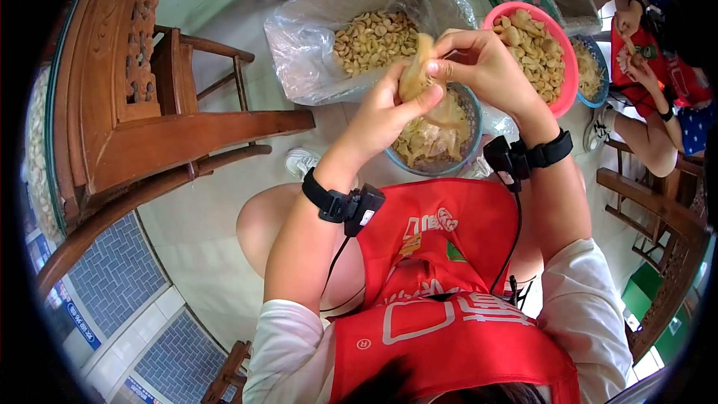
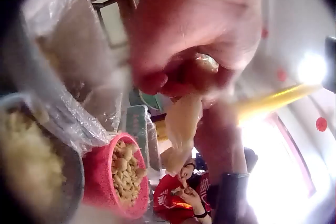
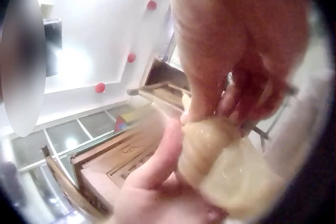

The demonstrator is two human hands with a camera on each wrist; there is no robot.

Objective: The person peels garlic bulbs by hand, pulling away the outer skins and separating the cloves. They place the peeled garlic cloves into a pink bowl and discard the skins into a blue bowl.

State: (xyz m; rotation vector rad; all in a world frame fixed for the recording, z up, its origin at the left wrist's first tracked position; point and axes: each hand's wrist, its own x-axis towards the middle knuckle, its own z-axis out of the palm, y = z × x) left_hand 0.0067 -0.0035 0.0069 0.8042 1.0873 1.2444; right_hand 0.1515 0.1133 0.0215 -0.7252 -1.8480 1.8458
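A pale yellowish, wet-looking piece with loose skin is held between both hands above a blue bowl of pale peelings. The left hand grips it from below, thumb along its side. The right hand pinches its upper part between thumb and fingers. In the right wrist view the rounded piece shows ridges, and a translucent flap hangs beside it. A strip dangles beneath the fingers in the left wrist view.
A plastic-lined bin holds many pale pieces. Right of it stand a pink basin of pieces and another blue bowl. Wooden furniture is at the left; another person in a red apron sits at the right.
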